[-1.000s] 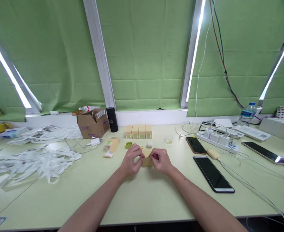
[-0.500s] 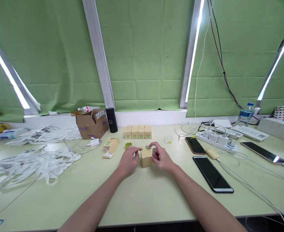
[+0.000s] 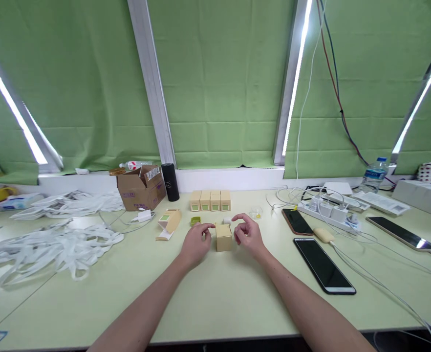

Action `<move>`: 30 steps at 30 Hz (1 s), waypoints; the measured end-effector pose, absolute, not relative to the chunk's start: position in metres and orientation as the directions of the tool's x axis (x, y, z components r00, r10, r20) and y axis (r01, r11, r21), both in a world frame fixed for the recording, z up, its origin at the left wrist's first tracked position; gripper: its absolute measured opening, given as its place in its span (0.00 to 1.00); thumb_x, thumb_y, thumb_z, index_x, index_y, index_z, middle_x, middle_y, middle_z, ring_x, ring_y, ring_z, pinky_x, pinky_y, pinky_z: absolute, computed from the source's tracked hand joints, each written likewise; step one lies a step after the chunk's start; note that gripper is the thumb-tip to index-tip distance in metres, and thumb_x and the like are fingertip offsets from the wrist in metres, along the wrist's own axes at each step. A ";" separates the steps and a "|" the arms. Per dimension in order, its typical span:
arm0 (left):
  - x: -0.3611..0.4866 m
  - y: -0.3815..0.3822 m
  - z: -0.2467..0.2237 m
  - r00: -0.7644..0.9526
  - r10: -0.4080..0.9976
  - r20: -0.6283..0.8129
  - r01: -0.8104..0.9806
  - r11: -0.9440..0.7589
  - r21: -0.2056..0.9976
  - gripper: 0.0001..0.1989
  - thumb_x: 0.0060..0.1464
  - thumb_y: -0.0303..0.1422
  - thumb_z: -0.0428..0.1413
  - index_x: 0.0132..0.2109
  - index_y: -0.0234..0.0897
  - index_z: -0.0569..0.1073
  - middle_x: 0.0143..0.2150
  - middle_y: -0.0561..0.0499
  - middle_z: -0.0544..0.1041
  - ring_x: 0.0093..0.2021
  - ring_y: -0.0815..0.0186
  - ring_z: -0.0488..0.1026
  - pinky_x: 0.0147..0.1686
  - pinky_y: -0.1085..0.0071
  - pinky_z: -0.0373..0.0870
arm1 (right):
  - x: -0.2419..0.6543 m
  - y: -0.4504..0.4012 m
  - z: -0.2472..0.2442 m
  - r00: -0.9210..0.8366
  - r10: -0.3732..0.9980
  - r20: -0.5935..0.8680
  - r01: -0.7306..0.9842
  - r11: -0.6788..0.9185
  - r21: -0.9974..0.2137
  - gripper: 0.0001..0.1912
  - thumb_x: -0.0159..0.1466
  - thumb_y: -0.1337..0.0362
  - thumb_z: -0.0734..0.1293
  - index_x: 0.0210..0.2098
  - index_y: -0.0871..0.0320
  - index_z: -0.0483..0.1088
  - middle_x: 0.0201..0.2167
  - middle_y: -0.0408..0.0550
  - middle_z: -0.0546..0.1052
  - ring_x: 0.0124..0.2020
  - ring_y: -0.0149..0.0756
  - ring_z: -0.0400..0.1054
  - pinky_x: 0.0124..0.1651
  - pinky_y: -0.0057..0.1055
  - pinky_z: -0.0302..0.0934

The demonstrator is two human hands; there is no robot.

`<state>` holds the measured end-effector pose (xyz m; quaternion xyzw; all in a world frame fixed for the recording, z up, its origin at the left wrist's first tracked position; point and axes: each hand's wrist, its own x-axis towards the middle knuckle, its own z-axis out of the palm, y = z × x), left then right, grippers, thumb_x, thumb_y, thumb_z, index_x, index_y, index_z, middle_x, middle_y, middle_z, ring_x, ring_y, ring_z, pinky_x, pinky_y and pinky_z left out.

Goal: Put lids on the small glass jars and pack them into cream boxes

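A small closed cardboard box (image 3: 224, 239) stands on the table between my two hands. My left hand (image 3: 197, 244) is at its left side, index finger stretched out to the box's upper left edge; whether it touches I cannot tell. My right hand (image 3: 249, 235) hovers just right of the box, fingers loosely bent and apart, holding nothing. Behind the box sits a small white round item (image 3: 227, 220), partly hidden. A small green square piece (image 3: 195, 220) lies beyond my left hand. Beyond my right hand is a small clear plastic piece (image 3: 255, 212) with yellow in it.
Several similar small boxes (image 3: 210, 201) stand in a row behind. An unfolded carton (image 3: 169, 224) lies left, near a brown cardboard box (image 3: 141, 189) and a black cylinder (image 3: 170, 182). White straps (image 3: 65, 244) cover the left. Phones (image 3: 324, 266), cables and a power strip (image 3: 325, 212) fill the right.
My right hand has drawn a little to the right, away from the small box, leaving a gap. My left hand stays nearly in place. The view has shifted slightly.
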<state>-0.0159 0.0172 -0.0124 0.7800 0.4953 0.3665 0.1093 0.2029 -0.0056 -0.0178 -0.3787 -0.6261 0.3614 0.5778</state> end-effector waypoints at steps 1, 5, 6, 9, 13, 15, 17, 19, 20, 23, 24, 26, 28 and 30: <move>-0.015 0.017 -0.012 0.248 0.863 0.440 0.697 -0.474 0.538 0.18 0.58 0.25 0.51 0.51 0.39 0.80 0.40 0.47 0.79 0.42 0.59 0.76 0.47 0.62 0.71 | 0.201 -0.008 -0.017 -0.063 0.892 0.449 0.023 0.451 -0.892 0.13 0.58 0.63 0.64 0.43 0.54 0.66 0.15 0.33 0.69 0.16 0.31 0.61 0.22 0.27 0.58; -0.013 0.013 -0.009 0.288 0.873 0.394 0.709 -0.471 0.525 0.16 0.58 0.26 0.52 0.50 0.39 0.79 0.38 0.48 0.79 0.45 0.59 0.76 0.48 0.64 0.71 | 0.196 -0.013 -0.016 -0.060 0.889 0.454 0.011 0.455 -0.890 0.09 0.60 0.61 0.65 0.40 0.54 0.67 0.16 0.36 0.73 0.15 0.31 0.63 0.21 0.27 0.59; -0.013 0.013 -0.008 0.292 0.871 0.394 0.713 -0.473 0.518 0.15 0.58 0.26 0.52 0.49 0.39 0.79 0.37 0.49 0.79 0.44 0.59 0.76 0.47 0.64 0.70 | 0.196 -0.012 -0.016 -0.041 0.891 0.453 0.025 0.454 -0.891 0.08 0.60 0.61 0.66 0.40 0.54 0.67 0.17 0.37 0.74 0.15 0.32 0.64 0.21 0.27 0.60; -0.014 0.012 -0.007 0.294 0.867 0.402 0.730 -0.475 0.492 0.10 0.59 0.27 0.52 0.44 0.39 0.77 0.36 0.49 0.78 0.43 0.58 0.76 0.44 0.64 0.70 | 0.197 -0.009 -0.017 0.025 0.901 0.433 0.070 0.430 -0.900 0.08 0.61 0.60 0.66 0.39 0.53 0.68 0.19 0.38 0.75 0.17 0.33 0.66 0.23 0.28 0.62; -0.015 0.011 -0.006 0.316 0.861 0.398 0.733 -0.488 0.474 0.07 0.58 0.27 0.53 0.39 0.39 0.76 0.36 0.48 0.78 0.41 0.59 0.75 0.42 0.65 0.69 | 0.199 -0.001 -0.018 0.091 0.936 0.341 0.132 0.328 -0.935 0.08 0.62 0.60 0.65 0.41 0.53 0.67 0.25 0.40 0.79 0.19 0.33 0.70 0.27 0.29 0.65; -0.014 0.011 -0.006 0.330 0.860 0.388 0.733 -0.493 0.469 0.07 0.58 0.27 0.53 0.37 0.39 0.76 0.36 0.48 0.78 0.41 0.59 0.75 0.42 0.65 0.69 | 0.202 0.003 -0.020 0.128 0.957 0.260 0.254 0.222 -0.941 0.08 0.64 0.63 0.62 0.43 0.53 0.67 0.29 0.41 0.81 0.20 0.32 0.72 0.28 0.29 0.65; -0.014 0.011 -0.005 0.333 0.865 0.375 0.745 -0.485 0.458 0.08 0.58 0.26 0.53 0.36 0.39 0.76 0.35 0.48 0.78 0.42 0.58 0.75 0.42 0.65 0.68 | 0.205 0.006 -0.021 0.144 0.971 0.192 0.467 0.104 -0.878 0.09 0.65 0.67 0.60 0.43 0.53 0.68 0.32 0.42 0.82 0.23 0.32 0.73 0.29 0.28 0.63; -0.014 0.012 -0.006 0.319 0.876 0.361 0.765 -0.463 0.447 0.08 0.58 0.26 0.52 0.36 0.39 0.76 0.35 0.48 0.79 0.43 0.58 0.75 0.41 0.65 0.68 | 0.207 0.009 -0.022 0.130 0.979 0.155 0.636 0.038 -0.771 0.09 0.64 0.69 0.61 0.39 0.53 0.72 0.32 0.43 0.82 0.29 0.34 0.75 0.31 0.28 0.59; -0.014 0.012 -0.006 0.307 0.883 0.356 0.777 -0.448 0.442 0.08 0.58 0.26 0.52 0.36 0.39 0.76 0.35 0.48 0.79 0.43 0.57 0.75 0.41 0.66 0.68 | 0.208 0.009 -0.023 0.117 0.982 0.149 0.681 0.030 -0.731 0.09 0.64 0.70 0.62 0.38 0.53 0.73 0.32 0.44 0.82 0.31 0.36 0.75 0.31 0.28 0.58; -0.013 0.013 -0.006 0.268 0.902 0.337 0.815 -0.399 0.420 0.09 0.58 0.26 0.52 0.37 0.39 0.77 0.36 0.47 0.80 0.43 0.57 0.76 0.41 0.66 0.68 | 0.205 0.007 -0.022 0.085 0.985 0.152 0.735 0.041 -0.677 0.09 0.61 0.71 0.65 0.36 0.53 0.75 0.34 0.46 0.82 0.36 0.39 0.74 0.33 0.29 0.54; -0.013 0.013 -0.006 0.260 0.908 0.328 0.827 -0.385 0.410 0.10 0.59 0.27 0.51 0.38 0.39 0.78 0.36 0.47 0.80 0.44 0.57 0.76 0.41 0.66 0.68 | 0.204 0.006 -0.021 0.073 0.986 0.152 0.752 0.046 -0.658 0.09 0.61 0.71 0.65 0.36 0.53 0.76 0.35 0.46 0.82 0.37 0.40 0.74 0.33 0.30 0.54; -0.013 0.012 -0.005 0.253 0.919 0.302 0.848 -0.361 0.388 0.10 0.60 0.27 0.51 0.39 0.39 0.78 0.36 0.47 0.80 0.44 0.57 0.76 0.41 0.66 0.68 | 0.202 0.003 -0.019 0.045 0.987 0.151 0.777 0.061 -0.627 0.10 0.60 0.72 0.66 0.36 0.53 0.76 0.36 0.47 0.82 0.38 0.41 0.74 0.34 0.31 0.53; -0.012 0.011 -0.004 0.259 0.928 0.268 0.866 -0.346 0.360 0.10 0.61 0.28 0.51 0.40 0.39 0.78 0.37 0.46 0.80 0.44 0.56 0.76 0.41 0.66 0.68 | 0.201 0.000 -0.017 0.009 0.990 0.143 0.789 0.081 -0.609 0.11 0.60 0.72 0.66 0.38 0.53 0.76 0.37 0.48 0.81 0.38 0.42 0.73 0.34 0.31 0.53; -0.012 0.010 -0.004 0.273 0.934 0.231 0.878 -0.340 0.337 0.10 0.61 0.29 0.52 0.41 0.39 0.79 0.37 0.45 0.80 0.44 0.56 0.76 0.41 0.66 0.68 | 0.203 -0.003 -0.015 -0.049 0.991 0.125 0.790 0.115 -0.602 0.13 0.58 0.73 0.67 0.40 0.54 0.77 0.36 0.48 0.81 0.37 0.41 0.73 0.34 0.31 0.55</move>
